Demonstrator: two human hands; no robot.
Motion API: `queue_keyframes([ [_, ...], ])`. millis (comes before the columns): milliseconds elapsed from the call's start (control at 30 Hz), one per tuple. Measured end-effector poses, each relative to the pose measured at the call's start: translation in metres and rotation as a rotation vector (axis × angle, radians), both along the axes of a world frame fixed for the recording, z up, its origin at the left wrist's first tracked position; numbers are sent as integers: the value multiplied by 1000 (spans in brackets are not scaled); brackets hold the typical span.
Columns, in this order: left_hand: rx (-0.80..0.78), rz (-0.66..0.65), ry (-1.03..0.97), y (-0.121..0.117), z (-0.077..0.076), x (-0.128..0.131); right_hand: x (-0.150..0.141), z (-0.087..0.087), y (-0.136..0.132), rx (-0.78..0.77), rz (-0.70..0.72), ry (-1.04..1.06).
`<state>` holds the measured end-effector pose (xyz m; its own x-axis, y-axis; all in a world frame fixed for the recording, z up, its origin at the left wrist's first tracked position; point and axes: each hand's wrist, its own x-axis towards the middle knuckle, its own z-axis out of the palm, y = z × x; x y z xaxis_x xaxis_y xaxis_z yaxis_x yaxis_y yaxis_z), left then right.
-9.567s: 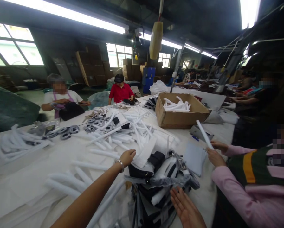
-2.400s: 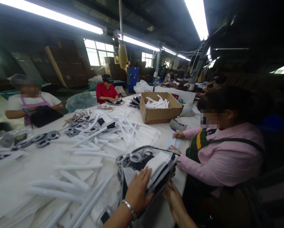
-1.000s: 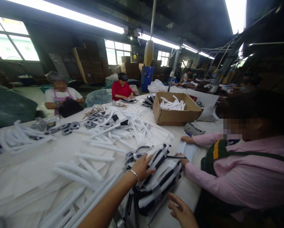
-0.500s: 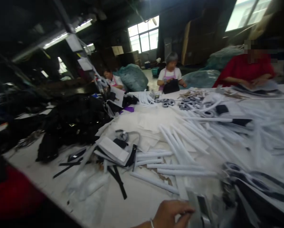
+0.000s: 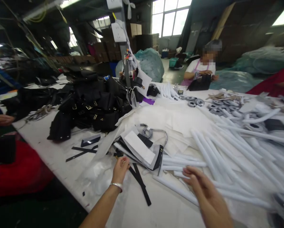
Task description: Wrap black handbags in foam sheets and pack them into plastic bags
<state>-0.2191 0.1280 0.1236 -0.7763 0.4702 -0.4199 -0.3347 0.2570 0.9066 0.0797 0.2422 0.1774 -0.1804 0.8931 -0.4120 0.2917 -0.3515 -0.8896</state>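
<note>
My left hand [image 5: 120,170], with a silver bracelet [image 5: 116,186] on its wrist, reaches to the near edge of a small heap. Its fingers are pinched together, and what is between them cannot be made out. The heap has a folded white sheet [image 5: 139,148], black and grey flat pieces, and a coiled grey strap [image 5: 146,132]. Black strips [image 5: 142,186] lie just right of that hand, clear plastic [image 5: 100,177] to its left. My right hand [image 5: 207,198] hovers over white foam-like rolls [image 5: 177,188], fingers stretched and apart from the thumb, holding nothing visible.
Black bags with gold buckles [image 5: 92,107] are piled at the left of the white table [image 5: 132,205]. Many white rolls and grey coils [image 5: 218,107] cover the right. A person in red sits at the left edge; another [image 5: 201,71] works across the table. A post [image 5: 125,50] carries sockets.
The view has swung left. My left hand has moved from the front edge, beside a grey object, leftward and forward to the heap. My right hand has come into view.
</note>
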Motion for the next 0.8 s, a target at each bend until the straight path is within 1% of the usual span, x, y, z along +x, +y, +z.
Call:
queue_keyframes([
  [67, -4, 60, -142, 8, -15, -21, -38, -20, 8, 47, 23, -30],
  [167, 3, 91, -320, 18, -32, -37, -86, -61, 21, 32, 2, -121],
  [233, 20, 90, -401, 23, -40, -42, -107, -83, 27, 9, 1, -166],
  [300, 40, 84, -453, 27, -46, -46, -123, -96, 32, -13, 11, -204],
  [433, 79, 70, -504, 30, -58, -51, -138, -106, 45, -45, 19, -295],
  [600, 158, 42, -504, 30, -69, -53, -142, -119, 55, -65, 5, -304],
  [700, 185, 25, -500, 31, -74, -53, -142, -123, 54, -110, 11, -209],
  [800, 209, 12, -493, 33, -77, -53, -142, -118, 50, -154, 66, -7],
])
